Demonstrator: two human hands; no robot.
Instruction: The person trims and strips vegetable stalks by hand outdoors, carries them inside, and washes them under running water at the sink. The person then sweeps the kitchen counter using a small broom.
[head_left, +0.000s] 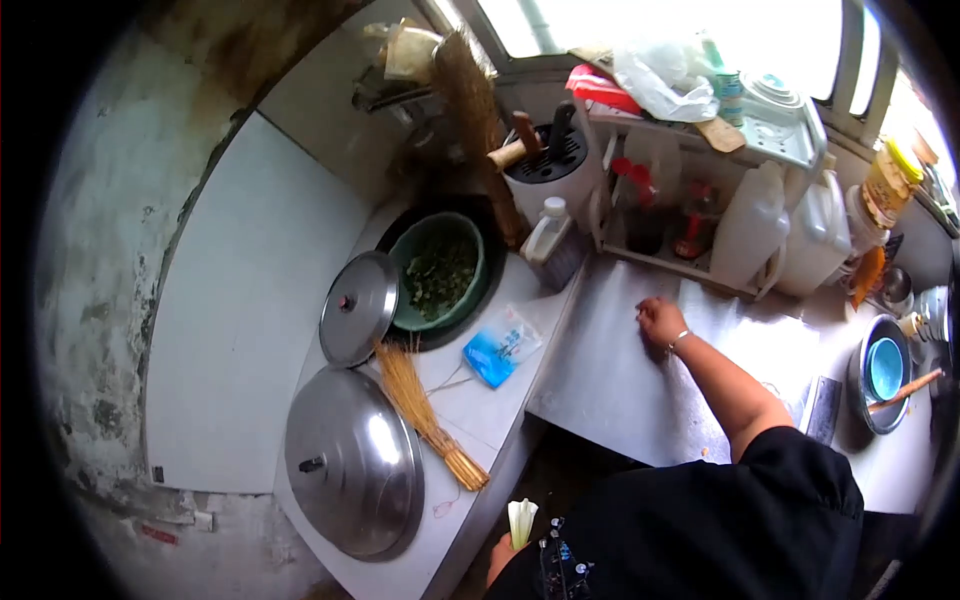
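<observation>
My right hand (662, 325), with a bracelet at the wrist, is over the shiny metal countertop (590, 385). Its fingers are curled downward at the surface; whatever may be in them is hidden. Low in the view, my left hand (501, 557) is closed around a pale green-white vegetable stalk (521, 522), whose cut-looking end points up. My dark sleeve and body cover much of that hand. A dark, flat rectangular object (823, 410) lies on the counter to the right of my right forearm.
Left, a large steel lid (350, 460), straw brush (415, 405), smaller lid (358, 310), blue packet (490, 355) and green basin (480, 290) of leaves share a white ledge. Behind stand a knife holder (545, 185), jugs (750, 225) and a rack. Bowls (885, 370) sit right.
</observation>
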